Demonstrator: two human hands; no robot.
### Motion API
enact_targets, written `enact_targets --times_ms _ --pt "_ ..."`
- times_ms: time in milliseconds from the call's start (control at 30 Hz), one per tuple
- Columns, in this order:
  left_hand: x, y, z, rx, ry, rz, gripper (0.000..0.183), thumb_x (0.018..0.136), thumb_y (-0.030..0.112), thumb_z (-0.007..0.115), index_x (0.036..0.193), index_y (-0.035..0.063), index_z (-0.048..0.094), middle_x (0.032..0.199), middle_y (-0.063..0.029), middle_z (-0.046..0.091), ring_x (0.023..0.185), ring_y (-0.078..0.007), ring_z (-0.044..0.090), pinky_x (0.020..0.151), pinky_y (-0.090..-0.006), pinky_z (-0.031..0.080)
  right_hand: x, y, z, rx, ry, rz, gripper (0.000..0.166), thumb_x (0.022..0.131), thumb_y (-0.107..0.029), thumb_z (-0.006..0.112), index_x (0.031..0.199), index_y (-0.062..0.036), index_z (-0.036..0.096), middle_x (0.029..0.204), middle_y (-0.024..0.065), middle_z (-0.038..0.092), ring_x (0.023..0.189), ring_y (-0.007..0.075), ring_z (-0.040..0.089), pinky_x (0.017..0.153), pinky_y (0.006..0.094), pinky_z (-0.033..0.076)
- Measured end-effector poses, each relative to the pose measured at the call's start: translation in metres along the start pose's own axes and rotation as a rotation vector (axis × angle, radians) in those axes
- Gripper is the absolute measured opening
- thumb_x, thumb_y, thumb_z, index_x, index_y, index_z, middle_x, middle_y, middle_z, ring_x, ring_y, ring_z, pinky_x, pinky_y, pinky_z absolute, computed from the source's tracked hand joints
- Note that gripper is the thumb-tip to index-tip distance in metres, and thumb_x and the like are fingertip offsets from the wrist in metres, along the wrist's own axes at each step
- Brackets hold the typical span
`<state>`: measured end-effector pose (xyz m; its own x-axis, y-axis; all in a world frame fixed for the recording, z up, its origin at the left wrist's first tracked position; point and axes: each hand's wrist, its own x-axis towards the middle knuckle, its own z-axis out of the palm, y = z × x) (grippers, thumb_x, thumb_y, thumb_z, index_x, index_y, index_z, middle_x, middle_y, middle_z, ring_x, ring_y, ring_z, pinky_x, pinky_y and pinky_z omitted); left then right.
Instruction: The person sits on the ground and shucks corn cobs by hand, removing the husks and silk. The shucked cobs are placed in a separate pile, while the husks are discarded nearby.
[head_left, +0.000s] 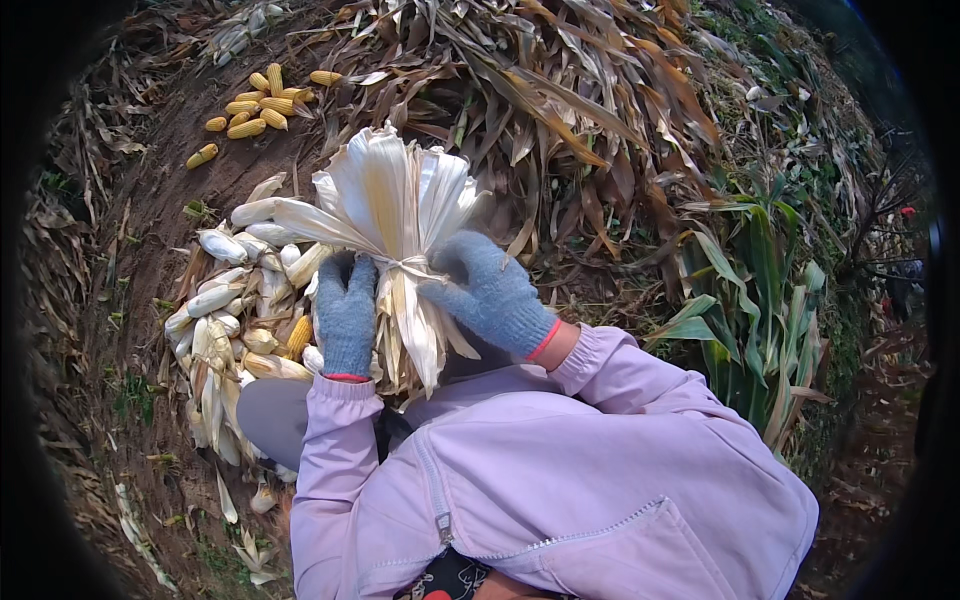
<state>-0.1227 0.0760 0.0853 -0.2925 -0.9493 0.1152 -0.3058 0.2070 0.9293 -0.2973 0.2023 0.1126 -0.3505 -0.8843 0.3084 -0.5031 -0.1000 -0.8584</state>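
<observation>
A bundle of dry, pale corn husks (409, 202) stands before me, fanned wide at the top. A twisted husk strip (403, 264) binds its waist, and loose husk ends hang below. My left hand (345, 315), in a grey-blue knit glove with a red cuff edge, grips the bundle's left side close to the tie. From the right, my right hand (495, 296), gloved alike, has its fingers at the tie and holds the bundle there. Its fingertips are partly hidden. Left of my left hand lies a heap of corn ears in husks (225, 292), with one bare yellow ear (299, 337) among them.
Several husked yellow corn cobs (259, 106) lie on brown soil (169, 165) at the upper left. A big pile of dry corn stalks and leaves (555, 97) rises ahead. Green corn leaves (757, 292) stand at the right. A grey rounded object (276, 420) is beside my left sleeve.
</observation>
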Motion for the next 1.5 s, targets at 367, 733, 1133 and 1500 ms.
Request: enact_targets --times_ms 367,733,1133,1500 --pt "-0.049 0.043 0.004 -0.005 -0.082 0.163 0.076 0.078 0.014 0.08 0.14 -0.0063 0.041 0.128 -0.0174 0.057 0.114 -0.025 0.059 0.098 -0.0349 0.048 -0.009 0.015 0.019 0.384 -0.133 0.073 0.064 0.091 -0.033 0.069 0.137 0.0036 0.046 0.127 0.0235 0.058 0.116 0.0314 0.058 0.101 0.0375 0.044" --pt "-0.067 0.076 0.004 -0.159 -0.149 0.406 0.067 0.081 0.007 0.076 0.14 -0.0011 0.046 0.136 -0.018 0.054 0.125 -0.0273 0.054 0.104 -0.0384 0.045 0.015 0.002 -0.03 0.608 -0.081 0.29 0.04 0.093 -0.017 0.064 0.127 0.0019 0.053 0.112 0.0075 0.064 0.098 0.013 0.061 0.085 0.0271 0.05" --pt "-0.056 0.031 -0.023 -0.601 -0.059 -0.192 0.024 0.095 0.003 0.058 0.12 0.0012 0.059 0.106 -0.0071 0.065 0.091 -0.015 0.064 0.079 -0.0269 0.054 -0.048 0.19 -0.083 1.035 0.182 0.84 0.044 0.093 -0.031 0.068 0.119 0.0034 0.063 0.106 0.0129 0.069 0.09 0.0214 0.067 0.08 0.0329 0.054" --pt "-0.048 -0.025 -0.027 -0.565 -0.097 -0.316 0.02 0.096 0.004 0.058 0.116 0.0016 0.061 0.101 -0.0077 0.066 0.084 -0.0161 0.065 0.077 -0.0273 0.056 -0.097 0.235 -0.083 0.932 0.31 1.0 0.041 0.095 -0.028 0.065 0.117 0.0057 0.061 0.099 0.0139 0.07 0.083 0.0207 0.07 0.071 0.0322 0.057"
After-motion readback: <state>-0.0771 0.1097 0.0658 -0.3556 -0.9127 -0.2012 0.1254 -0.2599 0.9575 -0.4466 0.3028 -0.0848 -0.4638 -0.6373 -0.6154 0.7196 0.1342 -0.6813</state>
